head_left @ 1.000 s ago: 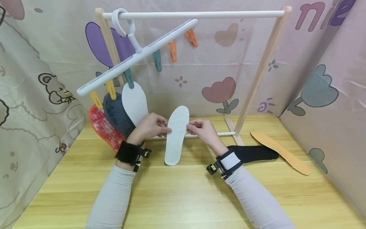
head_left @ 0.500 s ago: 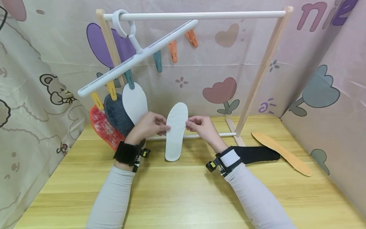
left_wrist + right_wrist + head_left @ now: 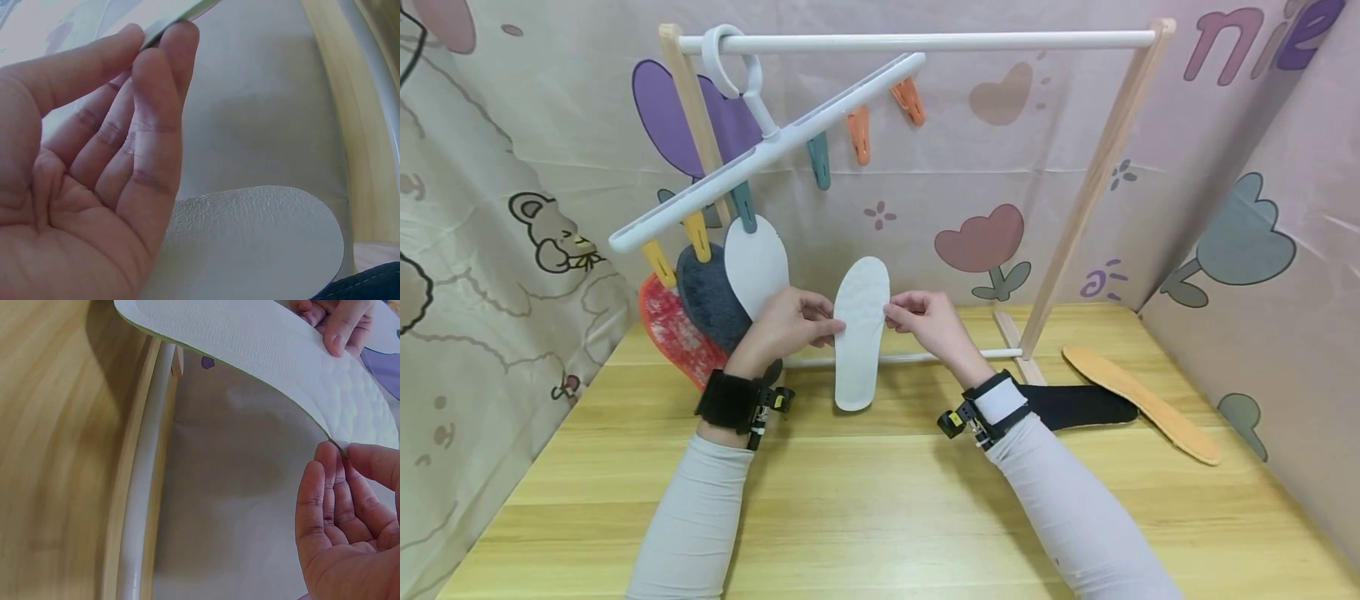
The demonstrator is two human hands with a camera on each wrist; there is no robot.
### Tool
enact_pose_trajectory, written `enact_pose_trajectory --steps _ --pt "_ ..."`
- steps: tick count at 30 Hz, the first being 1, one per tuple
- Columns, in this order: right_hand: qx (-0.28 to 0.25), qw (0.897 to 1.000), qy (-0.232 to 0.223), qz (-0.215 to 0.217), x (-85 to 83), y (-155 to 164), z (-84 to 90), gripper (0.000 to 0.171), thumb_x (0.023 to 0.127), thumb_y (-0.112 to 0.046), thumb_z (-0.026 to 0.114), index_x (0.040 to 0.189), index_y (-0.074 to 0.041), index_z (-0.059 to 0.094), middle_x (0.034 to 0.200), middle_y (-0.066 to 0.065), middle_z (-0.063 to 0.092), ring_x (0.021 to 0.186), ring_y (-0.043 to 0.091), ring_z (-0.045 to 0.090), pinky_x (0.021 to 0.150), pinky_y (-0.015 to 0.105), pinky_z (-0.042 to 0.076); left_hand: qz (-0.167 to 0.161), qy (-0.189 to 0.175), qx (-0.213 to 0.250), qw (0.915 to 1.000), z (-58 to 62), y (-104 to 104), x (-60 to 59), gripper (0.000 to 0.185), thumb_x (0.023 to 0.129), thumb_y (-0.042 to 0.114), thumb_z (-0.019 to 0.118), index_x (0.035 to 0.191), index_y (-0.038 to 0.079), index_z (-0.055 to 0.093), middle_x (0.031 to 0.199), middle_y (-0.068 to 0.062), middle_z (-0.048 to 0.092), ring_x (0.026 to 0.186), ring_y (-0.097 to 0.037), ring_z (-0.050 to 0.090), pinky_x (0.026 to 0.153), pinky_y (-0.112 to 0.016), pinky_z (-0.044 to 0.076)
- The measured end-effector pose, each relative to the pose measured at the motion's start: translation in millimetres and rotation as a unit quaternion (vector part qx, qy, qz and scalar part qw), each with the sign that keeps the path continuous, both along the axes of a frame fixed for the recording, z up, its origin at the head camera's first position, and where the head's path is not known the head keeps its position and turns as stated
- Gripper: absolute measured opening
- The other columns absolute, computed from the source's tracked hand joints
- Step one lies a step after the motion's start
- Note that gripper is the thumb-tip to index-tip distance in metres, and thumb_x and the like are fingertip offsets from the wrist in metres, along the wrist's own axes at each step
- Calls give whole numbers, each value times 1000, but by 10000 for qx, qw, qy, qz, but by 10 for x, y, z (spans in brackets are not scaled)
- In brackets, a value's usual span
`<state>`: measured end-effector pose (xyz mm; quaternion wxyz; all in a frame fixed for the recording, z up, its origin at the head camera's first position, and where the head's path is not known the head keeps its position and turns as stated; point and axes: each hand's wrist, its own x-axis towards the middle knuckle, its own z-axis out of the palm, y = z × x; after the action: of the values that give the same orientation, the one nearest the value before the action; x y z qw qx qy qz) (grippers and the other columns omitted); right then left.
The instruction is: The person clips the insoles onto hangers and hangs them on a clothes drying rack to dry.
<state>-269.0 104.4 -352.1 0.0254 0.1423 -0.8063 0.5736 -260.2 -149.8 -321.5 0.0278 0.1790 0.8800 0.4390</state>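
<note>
Both hands pinch white pebbled foam insole (image 3: 859,332) upright: L hand (image 3: 788,327) at its 9 o'clock edge, R hand (image 3: 925,321) at 3. Tan insole (image 3: 1138,402) flat at table's 3.

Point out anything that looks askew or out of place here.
The white clip hanger hangs steeply tilted on the rail: three insoles weigh its low left end, while the raised right clips are empty. Nothing looks damaged.

My left hand (image 3: 94,187) palm up, fingertips (image 3: 175,44) pinching a thin insole edge (image 3: 178,12), white textured insole (image 3: 250,244) below, wooden post (image 3: 350,125) at right
</note>
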Motion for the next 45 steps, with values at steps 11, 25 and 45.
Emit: enact_pose_trajectory --steps 11,25,45 --pt "39 10000 -14 -41 -21 -31 63 25 106 -16 69 118 5 76 109 26 79 95 26 77 85 28 65 182 -12 78 9998 24 8 19 17 98 20 80 103 4 80 90 -13 82 71 -16 77 69 -30 62" --pt "53 9999 152 -2 -70 -58 143 24 106 -16 69 116 4 77 106 23 80 94 24 78 86 28 65 297 182 376 9987 46 14 29 21 97 17 81 110 0 79 93 -16 82 71 -16 77 70 -32 65" --pt "38 9998 207 64 -126 -110 282 25 106 -15 68 119 5 75 109 26 79 104 42 78 95 44 64 495 397 556 9964 72 12 45 20 99 16 79 110 0 77 95 -17 81 73 -14 74 70 -27 62"
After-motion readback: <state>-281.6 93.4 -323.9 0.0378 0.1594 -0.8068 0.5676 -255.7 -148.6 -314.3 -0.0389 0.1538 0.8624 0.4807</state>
